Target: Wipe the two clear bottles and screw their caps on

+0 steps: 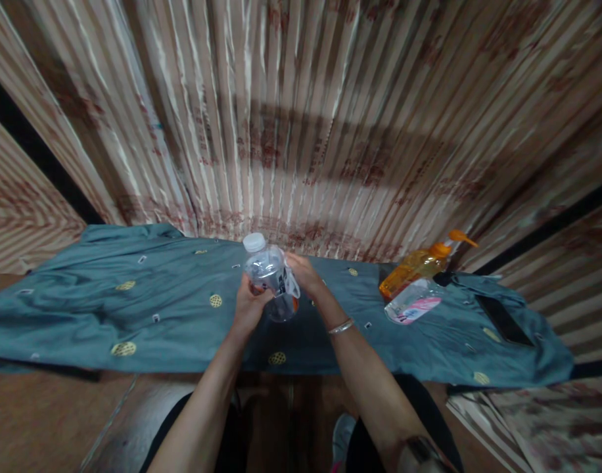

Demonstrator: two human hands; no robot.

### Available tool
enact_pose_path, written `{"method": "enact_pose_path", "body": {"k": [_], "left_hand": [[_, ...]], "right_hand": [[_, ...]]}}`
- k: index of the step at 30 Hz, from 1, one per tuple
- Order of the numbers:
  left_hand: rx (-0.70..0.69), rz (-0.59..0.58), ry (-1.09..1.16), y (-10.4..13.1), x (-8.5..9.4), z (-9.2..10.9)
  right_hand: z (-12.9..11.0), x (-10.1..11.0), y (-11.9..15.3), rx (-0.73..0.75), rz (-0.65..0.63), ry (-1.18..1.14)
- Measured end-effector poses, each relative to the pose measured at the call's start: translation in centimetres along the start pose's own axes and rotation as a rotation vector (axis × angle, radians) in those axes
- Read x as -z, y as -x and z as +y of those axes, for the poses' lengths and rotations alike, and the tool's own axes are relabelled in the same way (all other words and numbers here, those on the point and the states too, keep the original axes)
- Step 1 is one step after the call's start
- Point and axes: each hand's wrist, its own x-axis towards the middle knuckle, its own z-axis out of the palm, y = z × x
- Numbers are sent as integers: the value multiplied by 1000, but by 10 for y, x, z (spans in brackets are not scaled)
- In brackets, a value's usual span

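Note:
A clear plastic bottle (280, 307) with a white cap stands slightly tilted in front of me, over the cloth-covered table. My left hand (250, 302) is wrapped round its left side, thumb across the front. On the other side, my right hand (303, 272) touches the bottle near a whitish strap or loop (292, 284); its fingertips are partly hidden behind the bottle. A silvery bracelet (341, 326) circles my right wrist. Some dark print and an orange patch show on the bottle's side.
To the right lie an orange pump bottle (412, 268) and a clear bottle with a pink label (413, 302), side by side. Farther right rests a dark phone (503, 320). A green patterned cloth (183, 322) covers the narrow table; striped curtains (301, 131) hang close behind and at both sides.

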Motion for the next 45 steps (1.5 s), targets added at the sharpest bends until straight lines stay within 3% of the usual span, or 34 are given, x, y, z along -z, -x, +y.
{"method": "enact_pose_path", "body": {"k": [5,9,12,15,18,21,26,29,31,35,37,41,45], "left_hand": [[39,54,104,-3,9,2],[27,72,121,2,5,3],[45,40,132,12,-4,6],[106,-16,160,22,-13,11],[178,-70,183,29,-17,14],[218,-70,213,27,-15,15],[200,19,242,14,-7,17],[199,55,224,14,-4,14],[206,68,215,19,-5,9],[261,-17,212,33,-13,2],[312,-88,219,38,-18,1],[371,-163,244,43,-24,6],[341,-145,269,37,-21,11]], "right_hand": [[39,-7,53,-93,9,102],[22,-8,76,-52,39,156],[-12,-8,69,75,75,214],[-41,-4,45,227,107,269],[-48,2,18,147,55,205],[-31,4,13,14,-3,168],[0,0,73,-63,-4,199],[-3,-3,108,-40,63,236],[-14,-7,116,69,115,321],[-37,-11,92,364,59,557],[-42,-6,69,418,22,628],[-36,12,36,300,127,552],[-11,16,48,-10,180,180]]}}
